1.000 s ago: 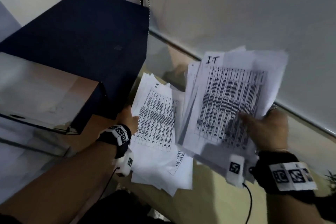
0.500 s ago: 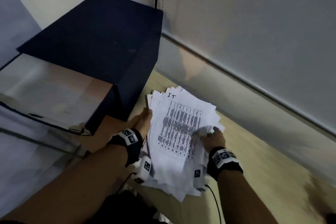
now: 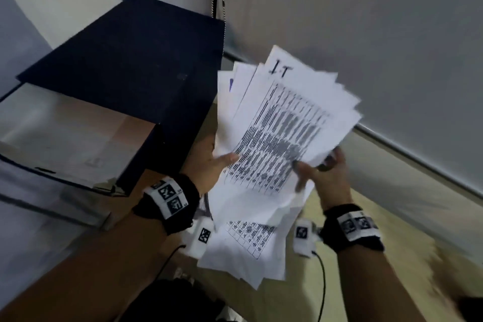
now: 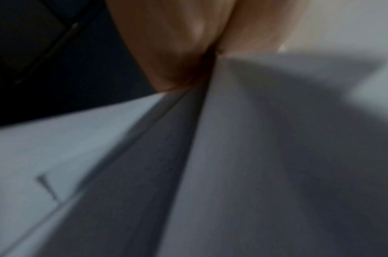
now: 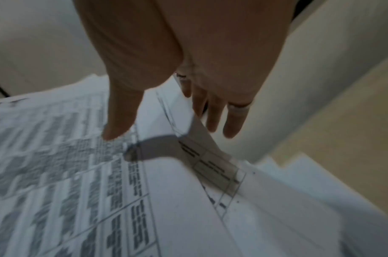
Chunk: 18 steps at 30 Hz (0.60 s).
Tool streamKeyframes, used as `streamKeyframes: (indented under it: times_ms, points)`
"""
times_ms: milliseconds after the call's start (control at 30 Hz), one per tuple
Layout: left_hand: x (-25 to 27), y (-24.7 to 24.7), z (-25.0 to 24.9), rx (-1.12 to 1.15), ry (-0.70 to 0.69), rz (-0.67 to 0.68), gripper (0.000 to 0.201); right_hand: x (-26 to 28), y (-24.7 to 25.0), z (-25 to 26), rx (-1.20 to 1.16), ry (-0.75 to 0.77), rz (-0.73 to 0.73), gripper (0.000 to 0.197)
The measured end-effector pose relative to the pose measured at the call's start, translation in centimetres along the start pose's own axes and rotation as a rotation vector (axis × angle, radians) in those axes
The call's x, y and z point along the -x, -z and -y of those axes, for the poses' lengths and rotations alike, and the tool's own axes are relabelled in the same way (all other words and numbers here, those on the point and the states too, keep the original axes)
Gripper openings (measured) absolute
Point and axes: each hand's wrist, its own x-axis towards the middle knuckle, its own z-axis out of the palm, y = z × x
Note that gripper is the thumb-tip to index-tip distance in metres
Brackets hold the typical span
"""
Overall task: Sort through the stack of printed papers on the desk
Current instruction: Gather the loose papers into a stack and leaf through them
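Papers (image 3: 285,123) are now lifted off the desk (image 3: 392,238) again and fanned out, where a moment ago you pressed them down. Your left hand (image 3: 209,165) and right hand (image 3: 324,172) both pinch the bundle, so the sorting continues

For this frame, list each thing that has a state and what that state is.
Papers: lifted off the desk, fanned out, top sheet marked "IT", printed side up.
Lower sheets: hang loose below the fan, uneven.
Left hand: grips the left edge, thumb on top.
Right hand: holds the right edge, thumb on the top sheet, fingers behind.
Dark box: closed, on the desk.
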Motion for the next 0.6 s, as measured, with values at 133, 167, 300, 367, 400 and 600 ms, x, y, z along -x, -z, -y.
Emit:
streamKeyframes:
  times_ms: [133, 167, 300, 367, 400, 600]
  points:
    - [-0.4, 0.3, -4.7, 0.151, -0.150, -0.045, 0.043, 0.0, 1.3, 5.9, -0.085, 0.202, -0.020, 0.051]
    - [-0.6, 0.4, -5.3, 0.141, -0.173, -0.075, 0.041, 0.2, 1.2, 6.9, -0.101, 0.241, -0.056, 0.038]
    - [-0.9, 0.3, -4.5, 0.134, -0.139, -0.152, 0.039, 1.7, -0.2, 7.5, -0.144, 0.273, -0.082, 0.022]
    - [-0.5, 0.1, -2.8, 0.102, -0.028, -0.141, 0.038, 2.0, -1.2, 5.8, -0.095, 0.167, -0.097, 0.035]
    - [-0.2, -0.2, -1.9, 0.041, 0.031, -0.123, 0.040, 2.0, -1.7, 4.6, -0.092, 0.120, -0.094, 0.031]
    - [-0.1, -1.9, -0.1, -0.101, 0.265, -0.078, 0.027, 1.3, -4.2, -3.0, 0.428, -0.277, -0.203, 0.077]
